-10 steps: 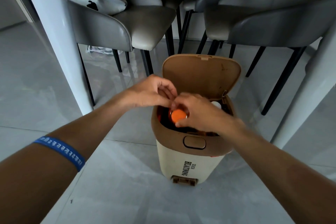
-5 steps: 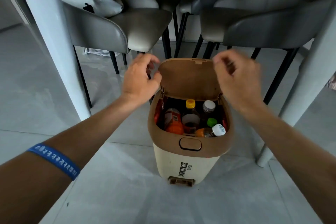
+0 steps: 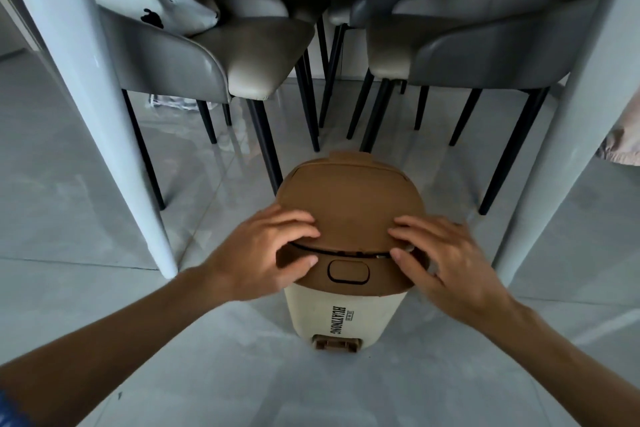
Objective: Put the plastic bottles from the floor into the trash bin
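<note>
1. One trash bin [image 3: 341,314], cream body, brown lid [image 3: 349,208] lowered, stands on the grey floor [image 3: 69,218] at 6 o'clock of two grey chairs [image 3: 207,55].
2. Two hands: left hand [image 3: 263,258] and right hand [image 3: 446,260] rest spread on the lid's front edge, pressing, grasping nothing.
3. No bottles are visible.

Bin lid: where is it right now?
Head view, centre: the lid is down on the bin, a thin gap showing at its front edge. The left hand and right hand rest on its front corners, before the chairs.
</note>
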`<state>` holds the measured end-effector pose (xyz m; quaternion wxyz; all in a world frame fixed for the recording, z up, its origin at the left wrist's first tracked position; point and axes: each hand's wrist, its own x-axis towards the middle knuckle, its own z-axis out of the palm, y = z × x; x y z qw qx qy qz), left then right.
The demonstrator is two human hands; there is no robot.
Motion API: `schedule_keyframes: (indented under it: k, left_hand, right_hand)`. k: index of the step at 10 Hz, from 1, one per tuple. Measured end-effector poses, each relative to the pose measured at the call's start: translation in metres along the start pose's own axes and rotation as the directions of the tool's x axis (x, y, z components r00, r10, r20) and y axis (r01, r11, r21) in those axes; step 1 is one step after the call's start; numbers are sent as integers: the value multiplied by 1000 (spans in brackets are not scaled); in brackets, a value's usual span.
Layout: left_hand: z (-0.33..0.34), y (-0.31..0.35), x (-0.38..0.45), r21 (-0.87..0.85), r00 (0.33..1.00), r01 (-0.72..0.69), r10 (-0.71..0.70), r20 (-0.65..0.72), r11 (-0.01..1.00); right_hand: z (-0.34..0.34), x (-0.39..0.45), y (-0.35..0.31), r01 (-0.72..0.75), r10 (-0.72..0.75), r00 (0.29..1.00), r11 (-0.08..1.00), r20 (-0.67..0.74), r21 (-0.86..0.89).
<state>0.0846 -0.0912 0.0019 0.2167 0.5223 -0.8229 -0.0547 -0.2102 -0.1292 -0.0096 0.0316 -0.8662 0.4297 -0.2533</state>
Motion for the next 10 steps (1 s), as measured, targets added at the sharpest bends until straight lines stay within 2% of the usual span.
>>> schedule_keyframes:
  k: [1,2,3,5,8,10]
  left_hand:
    - [9,-2,-8,-10,999,18,-18,-36,1000]
    - [15,-2,-9,-45,998,22,-24,-56,999]
    - [21,-2,-10,-61,997,1,-6,-74,998]
    - [22,-5,-7,-51,993,-18,12,-114,999]
    - [15,-3,-16,-69,1000,24,-25,-4,997]
    - [9,-6,-21,-72,997,51,-55,-58,996]
  right_hand:
    - [7,-7,2,25,-23,995,999,-97,20]
    - [16,-15,1,76,-81,983,997,-165,-32]
    - [23,-23,5,78,-79,983,997,-168,-12]
    - [28,-32,9,67,-65,994,998,-88,16]
    - [11,-22,10,78,-78,997,997,17,-1]
    - [12,-17,-5,59,-60,997,998,-54,-13]
